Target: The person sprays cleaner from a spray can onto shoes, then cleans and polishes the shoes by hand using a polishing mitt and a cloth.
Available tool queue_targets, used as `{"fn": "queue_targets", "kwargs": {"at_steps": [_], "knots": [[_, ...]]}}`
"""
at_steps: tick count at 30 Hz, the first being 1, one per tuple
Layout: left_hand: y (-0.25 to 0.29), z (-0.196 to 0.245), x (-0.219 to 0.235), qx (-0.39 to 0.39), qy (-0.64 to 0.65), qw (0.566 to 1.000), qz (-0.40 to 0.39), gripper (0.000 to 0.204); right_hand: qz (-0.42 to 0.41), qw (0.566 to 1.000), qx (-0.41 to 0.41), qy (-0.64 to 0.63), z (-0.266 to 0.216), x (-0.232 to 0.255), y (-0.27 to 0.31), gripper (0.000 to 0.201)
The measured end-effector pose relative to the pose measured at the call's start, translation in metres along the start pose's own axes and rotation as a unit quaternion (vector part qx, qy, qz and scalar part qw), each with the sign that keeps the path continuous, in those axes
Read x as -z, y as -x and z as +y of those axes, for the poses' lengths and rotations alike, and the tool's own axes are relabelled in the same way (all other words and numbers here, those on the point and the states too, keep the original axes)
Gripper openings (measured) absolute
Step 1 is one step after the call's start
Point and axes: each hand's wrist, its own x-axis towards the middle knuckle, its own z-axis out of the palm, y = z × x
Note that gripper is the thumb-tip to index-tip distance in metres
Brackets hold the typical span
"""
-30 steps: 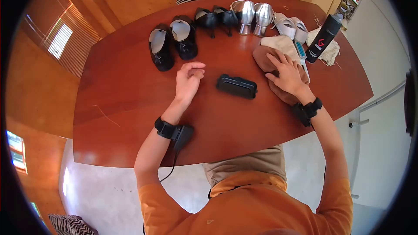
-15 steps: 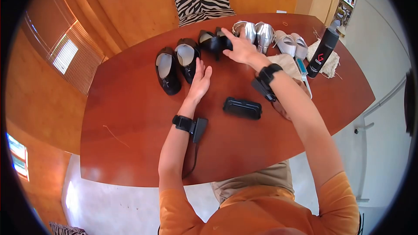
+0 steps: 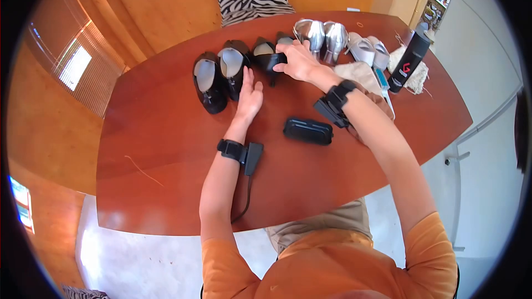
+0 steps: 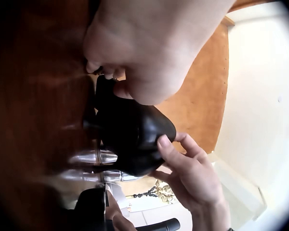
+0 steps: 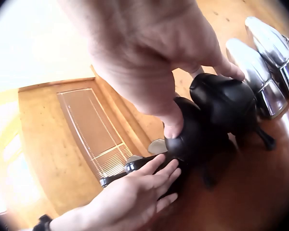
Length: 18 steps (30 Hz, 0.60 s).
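My right hand (image 3: pixel 302 62) grips the backs of the black high-heeled shoes (image 3: pixel 267 62). In the right wrist view, its thumb presses one black heel (image 5: pixel 185 127) and its fingers reach round the other (image 5: pixel 224 98). The left wrist view shows the thumb on the smooth black leather (image 4: pixel 151 127). My left hand (image 3: pixel 250 99) lies along the side of the right-hand black flat shoe (image 3: pixel 233 69), fingers straight and fingertips right at it. Its mate (image 3: pixel 208 91) stands to the left.
Right of the heels stand silver heeled shoes (image 3: pixel 313 36) and white shoes (image 3: pixel 363 53). Further right are a black spray can (image 3: pixel 409 61), a ragged cream cloth (image 3: pixel 417 80) and a brush (image 3: pixel 382 79). A beige cloth (image 3: pixel 354 71) and a black case (image 3: pixel 307 131) lie nearer.
My right hand has left the brown and beige cloth and moved left to the high heels, now gripping them. My left hand has straightened its fingers and moved forward to the flat shoe.
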Motion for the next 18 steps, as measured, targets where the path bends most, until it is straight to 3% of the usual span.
{"fn": "queue_targets", "kwargs": {"at_steps": [2, 6, 10, 12, 15, 16, 18], "knots": [[0.002, 0.001, 0.002, 0.004, -0.014, 1.000, -0.005, 0.073, 0.030, 0.995, 0.091, -0.010, 0.008, -0.005, 0.023, 0.040], [0.002, 0.004, 0.005, 0.003, -0.043, 0.999, -0.024, 0.072, 0.009, 0.996, 0.085, 0.010, -0.007, 0.005, 0.067, 0.037], [0.014, 0.036, 0.012, -0.020, -0.078, 0.995, -0.064, 0.063, 0.061, 0.995, 0.078, 0.020, -0.005, 0.009, 0.099, 0.048], [0.013, 0.041, 0.018, -0.028, -0.096, 0.992, -0.072, 0.056, 0.095, 0.984, 0.104, -0.111, 0.015, 0.021, 0.109, 0.057], [0.031, 0.100, 0.020, 0.090, -0.061, 0.989, -0.099, 0.040, 0.083, 0.977, 0.023, -0.193, 0.067, 0.035, 0.116, 0.064], [0.036, 0.102, 0.017, 0.089, -0.059, 0.989, -0.104, 0.040, 0.085, 0.987, 0.008, -0.139, 0.081, 0.043, 0.122, 0.063], [0.045, 0.105, 0.009, -0.077, -0.223, 0.967, -0.099, 0.043, 0.074, 0.994, -0.037, -0.069, 0.110, 0.048, 0.134, 0.063]]}}
